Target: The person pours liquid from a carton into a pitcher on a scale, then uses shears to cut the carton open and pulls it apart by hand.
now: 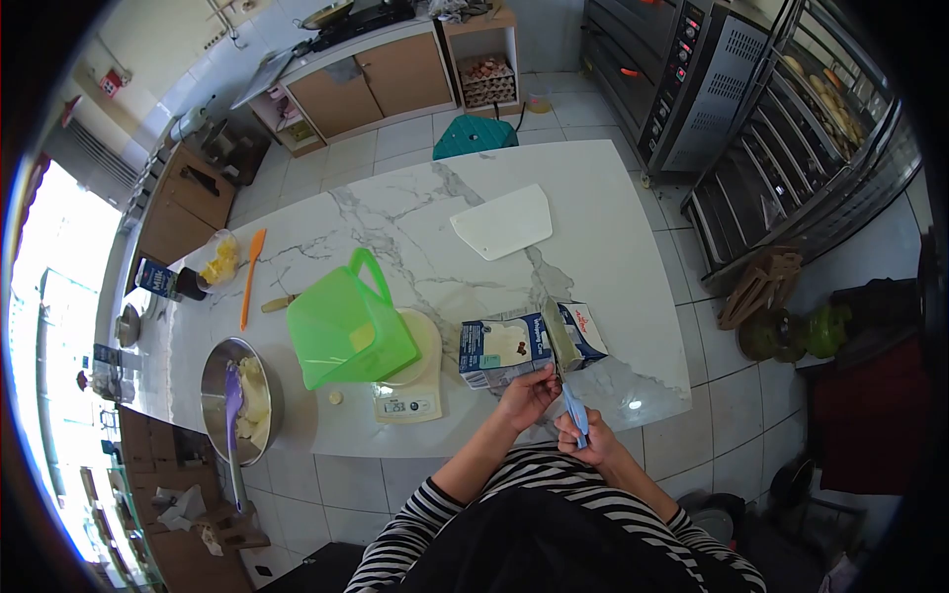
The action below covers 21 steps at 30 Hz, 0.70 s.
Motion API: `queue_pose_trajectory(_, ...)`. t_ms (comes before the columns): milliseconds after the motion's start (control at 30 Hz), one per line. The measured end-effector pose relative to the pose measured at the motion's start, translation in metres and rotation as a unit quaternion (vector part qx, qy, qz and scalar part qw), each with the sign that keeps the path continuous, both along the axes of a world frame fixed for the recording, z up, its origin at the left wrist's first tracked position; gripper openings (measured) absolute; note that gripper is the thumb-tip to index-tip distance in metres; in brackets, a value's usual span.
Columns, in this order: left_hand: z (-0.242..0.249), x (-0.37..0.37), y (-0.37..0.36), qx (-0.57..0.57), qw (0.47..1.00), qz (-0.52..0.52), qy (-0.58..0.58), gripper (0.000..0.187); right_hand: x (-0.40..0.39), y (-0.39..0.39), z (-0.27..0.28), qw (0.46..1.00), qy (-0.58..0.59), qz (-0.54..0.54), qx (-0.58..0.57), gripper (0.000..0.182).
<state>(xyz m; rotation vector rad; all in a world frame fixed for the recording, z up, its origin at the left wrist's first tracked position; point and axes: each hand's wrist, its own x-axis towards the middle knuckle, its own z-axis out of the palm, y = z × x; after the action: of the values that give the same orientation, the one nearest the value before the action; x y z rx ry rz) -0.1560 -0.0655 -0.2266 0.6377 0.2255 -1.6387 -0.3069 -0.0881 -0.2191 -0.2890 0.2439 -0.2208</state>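
Note:
A blue-and-white whipping cream carton [506,343] lies on its side near the front edge of the marble table. At its right end a cut flap stands open, and the carton's top part [583,331] folds away to the right. My left hand [529,397] pinches the carton's near corner. In my right hand [590,441] is a light-blue cutter knife [575,413], its tip pointing up at the carton beside my left fingers. Left of the carton, a green plastic pitcher [346,331] rests on a white digital scale [407,405].
A steel bowl [274,381] with pale butter-like contents and a purple spatula [232,405] sits at the table's left edge. An orange spatula [251,282] and a white scraper [504,224] lie farther back. Ovens and a tray rack [781,148] stand beyond the table's right side.

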Motion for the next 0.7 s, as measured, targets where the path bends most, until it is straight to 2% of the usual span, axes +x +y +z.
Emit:
queue_pose_trajectory(167, -0.001, 0.004, 0.0, -0.039, 0.999, -0.01, 0.005, 0.008, 0.004, 0.001, 0.007, 0.998, -0.026, 0.009, 0.055, 0.038)
queue_pose_trajectory(333, -0.003, 0.007, 0.003, -0.063, 0.998, -0.024, 0.006, 0.007, 0.007, 0.003, 0.009, 0.996, 0.007, 0.006, 0.084, 0.041)
queue_pose_trajectory(433, -0.003, 0.005, 0.004, -0.061, 0.997, -0.027, 0.025, 0.007, 0.008, 0.001, 0.012, 0.998, 0.032, 0.013, 0.051, 0.039)
queue_pose_trajectory(567, -0.002, 0.005, 0.004, -0.054, 0.998, -0.023, 0.017, 0.007, 0.01, 0.003, 0.012, 0.998, 0.01, 0.013, 0.065, 0.034)
queue_pose_trajectory(633, -0.001, 0.004, 0.003, -0.048, 0.999, -0.02, 0.014, 0.007, 0.01, 0.005, 0.017, 0.997, 0.068, -0.005, 0.041, 0.036)
queue_pose_trajectory(700, -0.001, 0.004, 0.003, -0.047, 0.999, -0.01, 0.003, 0.007, 0.01, 0.005, 0.016, 0.997, 0.072, -0.002, 0.035, 0.036)
